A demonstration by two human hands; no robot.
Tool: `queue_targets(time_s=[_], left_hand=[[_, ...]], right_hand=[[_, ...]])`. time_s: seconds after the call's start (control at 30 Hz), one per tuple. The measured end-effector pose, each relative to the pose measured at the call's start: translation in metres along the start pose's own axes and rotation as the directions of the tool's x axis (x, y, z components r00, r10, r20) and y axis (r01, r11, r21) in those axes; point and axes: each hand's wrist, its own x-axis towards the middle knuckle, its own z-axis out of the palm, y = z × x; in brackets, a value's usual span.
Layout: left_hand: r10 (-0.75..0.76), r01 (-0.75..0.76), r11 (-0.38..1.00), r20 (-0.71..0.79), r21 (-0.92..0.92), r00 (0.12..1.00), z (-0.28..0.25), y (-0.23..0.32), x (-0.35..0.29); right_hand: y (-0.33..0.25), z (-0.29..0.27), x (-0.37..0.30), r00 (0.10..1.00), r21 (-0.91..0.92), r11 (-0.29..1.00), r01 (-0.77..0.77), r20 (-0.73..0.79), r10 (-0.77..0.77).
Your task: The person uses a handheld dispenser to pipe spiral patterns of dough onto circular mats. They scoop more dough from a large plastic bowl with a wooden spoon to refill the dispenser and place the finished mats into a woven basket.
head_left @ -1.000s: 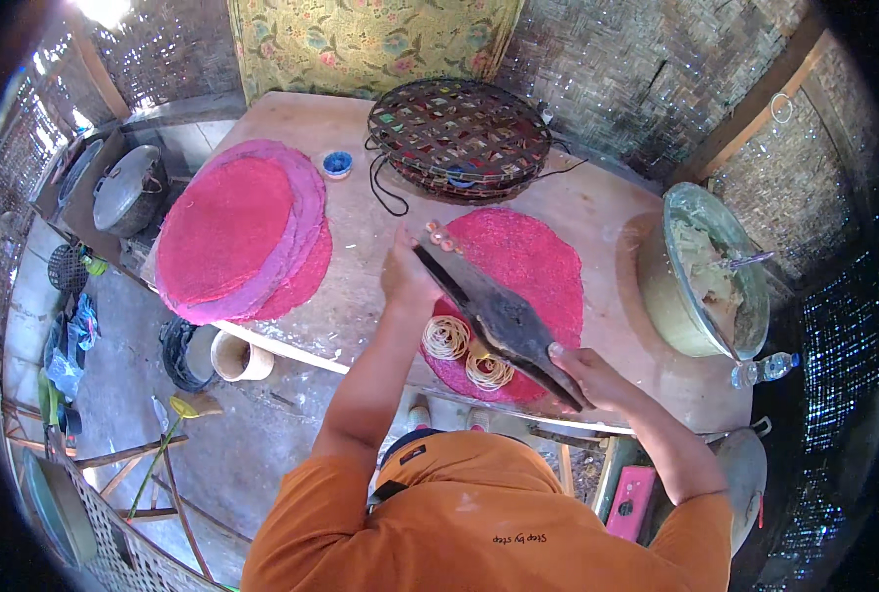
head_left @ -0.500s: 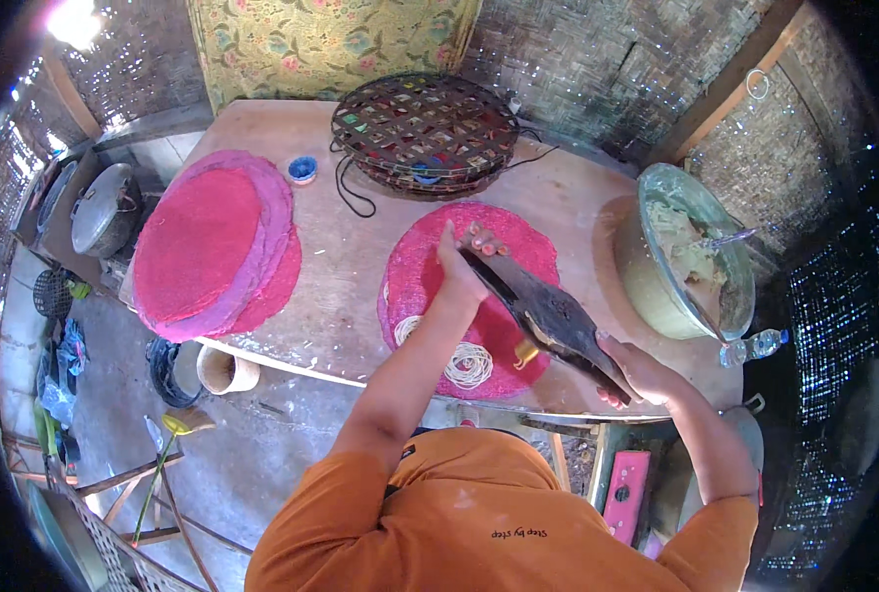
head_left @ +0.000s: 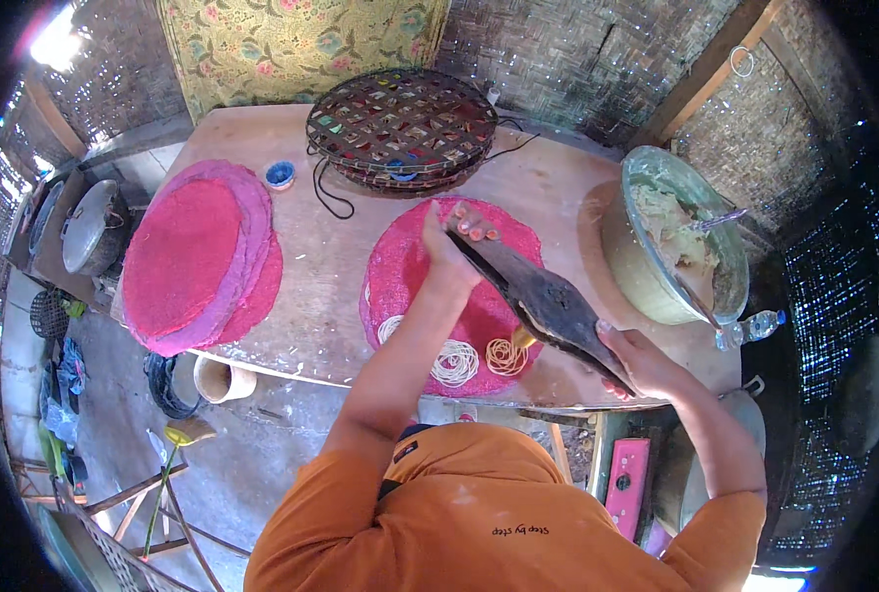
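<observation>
The person holds a long dark flat tool (head_left: 548, 301), shaped like a wide blade, above the pink round mat (head_left: 449, 296) that lies on the wooden table (head_left: 331, 266). The long axis of the tool runs diagonally: its narrow far end points up and to the left, toward the far edge of the mat, and its near end points down and to the right, off the near right edge of the mat. The left hand (head_left: 454, 242) is at the far end of the tool, over the far part of the mat; its fingers (head_left: 474, 227) are pressed together and curled on the tip of the tool. The right hand (head_left: 642, 360) grips the near end, just beyond the right edge of the mat; the fingers are closed around it, but I cannot tell how the thumb lies. On the near part of the mat there are three small coils of thin noodle (head_left: 454, 362), one white, and one yellow coil is just under the tool. Left of the mat, well apart, lies a stack of pink round mats (head_left: 198, 261). Behind the mat stands a round woven basket tray (head_left: 400, 123), and right of the mat a large bowl (head_left: 671, 237) with pale dough in it.
</observation>
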Motion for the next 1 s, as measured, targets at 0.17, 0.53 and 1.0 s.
queue_targets(time_s=[0.17, 0.53, 1.0], left_hand=[[0.006, -0.009, 0.996, 0.035, 0.089, 0.999, 0.009, 0.019, -0.015], [-0.011, 0.011, 0.999, 0.018, 0.03, 1.0, -0.043, 0.002, 0.002], [0.026, -0.033, 0.998, 0.146, 0.045, 0.989, -0.019, -0.012, 0.048]], right_hand=[[0.001, 0.01, 0.003, 0.994, 0.001, 0.998, 0.063, 0.094, -0.062], [0.028, 0.004, 0.038, 0.997, -0.101, 0.992, 0.077, 0.012, -0.076], [0.0, -0.037, 0.051, 1.0, -0.065, 0.997, 0.029, 0.001, -0.029]])
